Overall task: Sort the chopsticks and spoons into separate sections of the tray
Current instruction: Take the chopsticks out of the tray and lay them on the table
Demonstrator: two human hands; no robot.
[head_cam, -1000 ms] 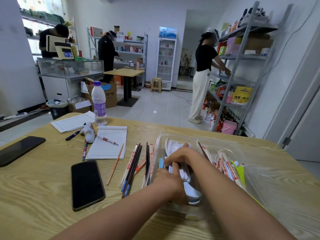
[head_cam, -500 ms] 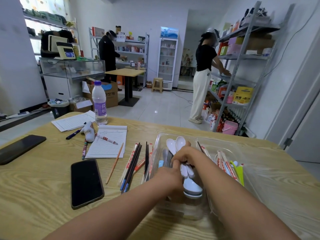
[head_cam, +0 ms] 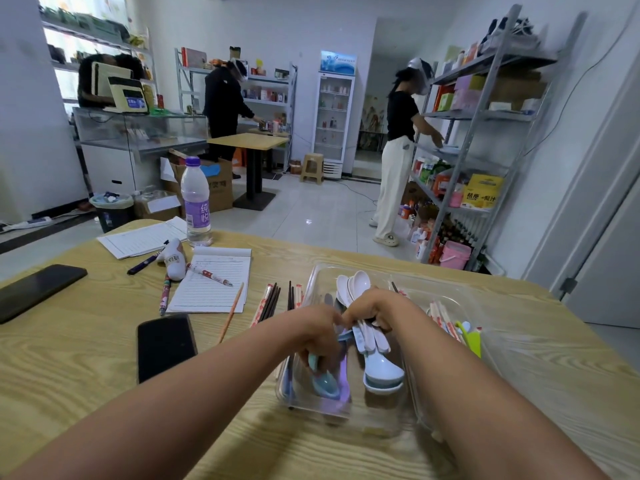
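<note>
Two hands sort spoons in the clear plastic tray [head_cam: 446,289].
The left hand [head_cam: 318,332] holds a small blue plastic spoon [head_cam: 325,382]; the right hand [head_cam: 375,306] grips white plastic spoons [head_cam: 372,337].

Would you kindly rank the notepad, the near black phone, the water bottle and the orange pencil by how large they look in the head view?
1. notepad
2. black phone; it lies nearer the camera, so unsure
3. water bottle
4. orange pencil
</note>
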